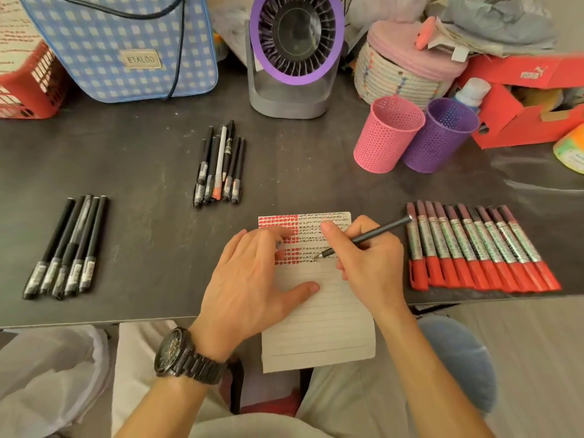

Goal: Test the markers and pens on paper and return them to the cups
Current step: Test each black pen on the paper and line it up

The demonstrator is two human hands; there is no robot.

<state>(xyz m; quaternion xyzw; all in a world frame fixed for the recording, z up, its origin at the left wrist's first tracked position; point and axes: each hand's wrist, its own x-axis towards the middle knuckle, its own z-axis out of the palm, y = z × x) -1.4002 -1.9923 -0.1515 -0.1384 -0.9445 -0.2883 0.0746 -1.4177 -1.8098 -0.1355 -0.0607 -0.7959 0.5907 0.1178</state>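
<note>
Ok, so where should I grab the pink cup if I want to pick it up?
Grip the pink cup round its mesh side wall, coming from the near left. Nothing stands close on that side, while the purple cup crowds its right. It stands upright and round with an open top, so a sideways wrap probably suits best.

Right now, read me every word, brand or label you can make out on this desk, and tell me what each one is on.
"ETALOO": patch on the blue checked bag.
"PUMA", upside down beside a leaping-cat logo: lid of the red shoebox.
Too blurred to read: red handwriting on the sheet at top left, and the labels on the red markers and black pens.
The lined paper shows only test scribbles, no words.
</note>
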